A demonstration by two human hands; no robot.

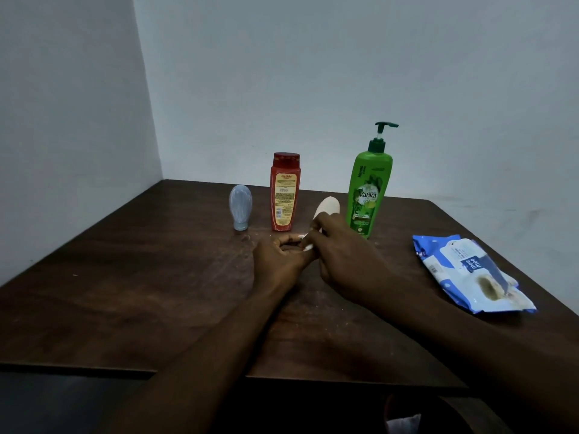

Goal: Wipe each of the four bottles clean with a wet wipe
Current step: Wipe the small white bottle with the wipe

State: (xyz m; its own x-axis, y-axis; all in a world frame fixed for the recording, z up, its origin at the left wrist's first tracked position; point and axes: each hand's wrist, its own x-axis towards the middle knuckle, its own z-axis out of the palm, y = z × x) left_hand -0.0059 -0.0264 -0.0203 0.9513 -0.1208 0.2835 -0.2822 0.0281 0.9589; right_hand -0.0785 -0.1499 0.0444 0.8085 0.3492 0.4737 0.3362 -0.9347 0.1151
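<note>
Four bottles stand in a loose row at the far middle of the dark brown wooden table (125, 277): a small translucent bluish squeeze bottle (240, 207) resting on its cap at the left, a red flat-sided plastic bottle (285, 192) upright beside it, a small cream-white rounded bottle (328, 207) tilted with its top leaning toward the right, and a tall green pump bottle (369, 187) upright at the right end. Both hands meet just in front of the cream-white bottle. The right hand (341, 258) is curled, its fingertips reaching the lower part of that bottle and pinching a small scrap of white wet wipe (305, 241); whether it grips the bottle itself cannot be told, as the base is hidden behind the fingers. The left hand (279, 255) is loosely curled, fingers bent toward the wipe, touching the right hand. The cream-white bottle lies directly beyond the right hand, its long axis slanting up and away to the right, so the right hand is nearer and better placed. The blue-and-white wipe packet (470, 274) lies flat at the near right, well apart from the bottles.
</note>
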